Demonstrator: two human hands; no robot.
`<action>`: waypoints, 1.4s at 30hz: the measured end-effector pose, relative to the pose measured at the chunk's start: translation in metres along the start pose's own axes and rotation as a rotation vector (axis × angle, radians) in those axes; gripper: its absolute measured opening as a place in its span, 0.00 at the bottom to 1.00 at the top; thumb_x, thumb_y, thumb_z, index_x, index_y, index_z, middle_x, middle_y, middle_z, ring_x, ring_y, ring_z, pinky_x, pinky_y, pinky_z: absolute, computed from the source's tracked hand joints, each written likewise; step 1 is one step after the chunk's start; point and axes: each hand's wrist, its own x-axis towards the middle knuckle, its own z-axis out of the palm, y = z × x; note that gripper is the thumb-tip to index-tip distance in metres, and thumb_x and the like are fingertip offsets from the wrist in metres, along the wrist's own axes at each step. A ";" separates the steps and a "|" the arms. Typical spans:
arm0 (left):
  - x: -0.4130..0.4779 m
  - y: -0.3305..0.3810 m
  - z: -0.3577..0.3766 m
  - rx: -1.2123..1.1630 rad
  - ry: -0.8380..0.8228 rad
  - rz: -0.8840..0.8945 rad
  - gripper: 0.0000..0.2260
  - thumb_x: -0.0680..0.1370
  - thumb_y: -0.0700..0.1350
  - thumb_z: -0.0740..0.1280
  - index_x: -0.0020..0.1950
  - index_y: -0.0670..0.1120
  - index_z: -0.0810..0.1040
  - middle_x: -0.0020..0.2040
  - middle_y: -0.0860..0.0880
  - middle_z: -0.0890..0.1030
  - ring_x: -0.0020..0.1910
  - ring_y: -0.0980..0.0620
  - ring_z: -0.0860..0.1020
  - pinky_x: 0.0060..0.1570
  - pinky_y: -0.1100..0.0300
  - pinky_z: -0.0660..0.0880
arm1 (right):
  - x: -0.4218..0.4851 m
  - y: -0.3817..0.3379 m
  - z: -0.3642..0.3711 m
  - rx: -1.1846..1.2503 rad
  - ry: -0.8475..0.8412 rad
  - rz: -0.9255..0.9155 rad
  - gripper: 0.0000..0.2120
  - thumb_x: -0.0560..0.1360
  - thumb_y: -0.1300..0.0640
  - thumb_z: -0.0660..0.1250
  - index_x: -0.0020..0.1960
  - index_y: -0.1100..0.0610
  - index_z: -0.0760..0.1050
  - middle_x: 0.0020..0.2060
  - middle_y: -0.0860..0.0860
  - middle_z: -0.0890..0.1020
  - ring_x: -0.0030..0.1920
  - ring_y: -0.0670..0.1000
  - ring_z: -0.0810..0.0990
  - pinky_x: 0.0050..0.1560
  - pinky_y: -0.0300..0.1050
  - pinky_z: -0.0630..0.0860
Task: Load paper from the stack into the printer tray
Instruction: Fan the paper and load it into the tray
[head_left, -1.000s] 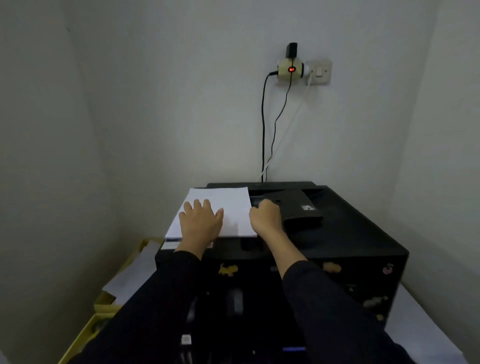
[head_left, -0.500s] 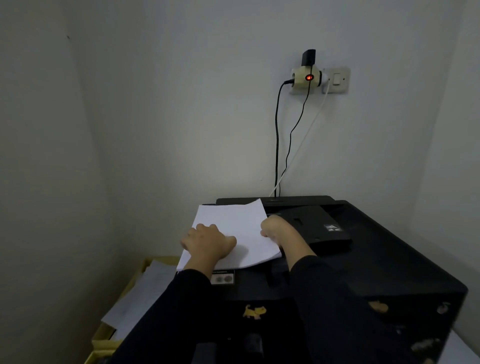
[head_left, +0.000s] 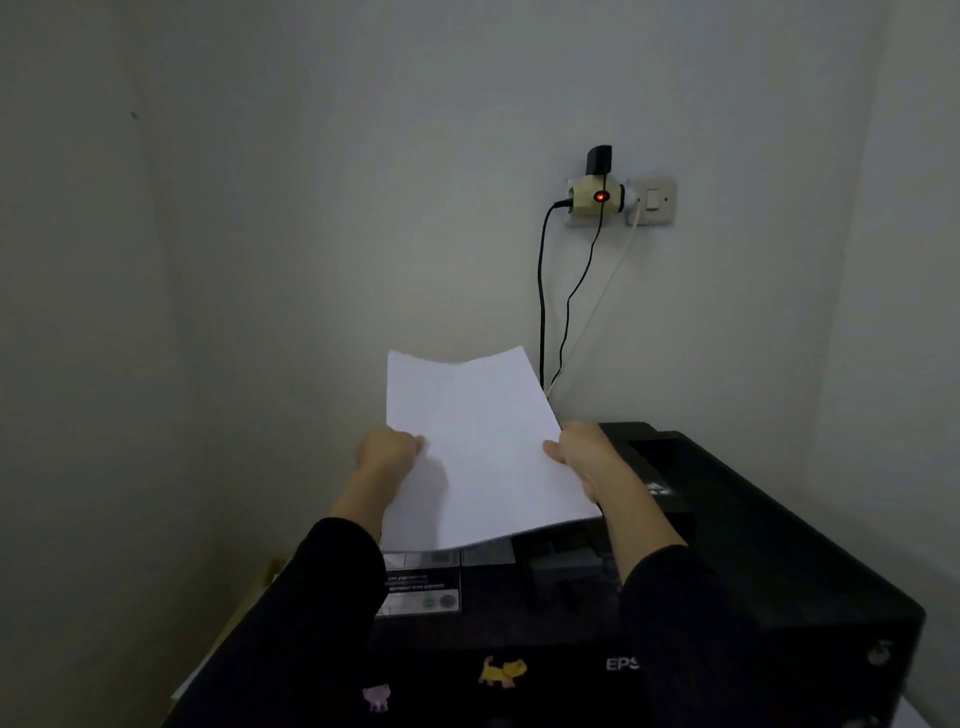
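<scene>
Above the black printer (head_left: 753, 545), a sheaf of white paper (head_left: 478, 447) is held tilted up toward the wall, the left hand (head_left: 387, 452) pinching its left edge with fingers closed and the right hand (head_left: 582, 452) gripping its right edge, thumb on top. Behind the printer, a wall socket adapter (head_left: 597, 197) with a red light feeds cables (head_left: 543, 312) down the wall beside a switch (head_left: 653, 200). The printer front reads "EPS", cut off by the right sleeve (head_left: 691, 639), beside cat stickers (head_left: 501, 671); its white label (head_left: 418, 592) is too blurred to read.
</scene>
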 end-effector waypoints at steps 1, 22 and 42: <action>0.002 0.004 -0.001 0.003 0.037 0.053 0.18 0.77 0.40 0.67 0.65 0.36 0.71 0.63 0.37 0.76 0.62 0.38 0.76 0.56 0.52 0.75 | 0.001 -0.004 0.001 0.001 0.014 -0.048 0.15 0.78 0.68 0.59 0.64 0.67 0.72 0.60 0.61 0.78 0.50 0.56 0.75 0.53 0.49 0.75; -0.010 -0.027 0.017 -0.210 0.178 0.304 0.16 0.80 0.39 0.62 0.67 0.37 0.68 0.60 0.40 0.77 0.62 0.43 0.76 0.55 0.59 0.70 | 0.000 0.016 0.039 0.169 0.085 -0.239 0.24 0.81 0.59 0.57 0.75 0.60 0.58 0.72 0.57 0.68 0.71 0.57 0.67 0.72 0.54 0.64; -0.089 0.016 0.016 0.051 0.339 0.207 0.15 0.77 0.39 0.60 0.62 0.37 0.74 0.60 0.38 0.78 0.56 0.39 0.77 0.45 0.58 0.68 | -0.047 0.010 -0.025 0.041 0.345 -0.282 0.13 0.73 0.65 0.57 0.30 0.56 0.67 0.34 0.50 0.74 0.32 0.50 0.71 0.29 0.38 0.63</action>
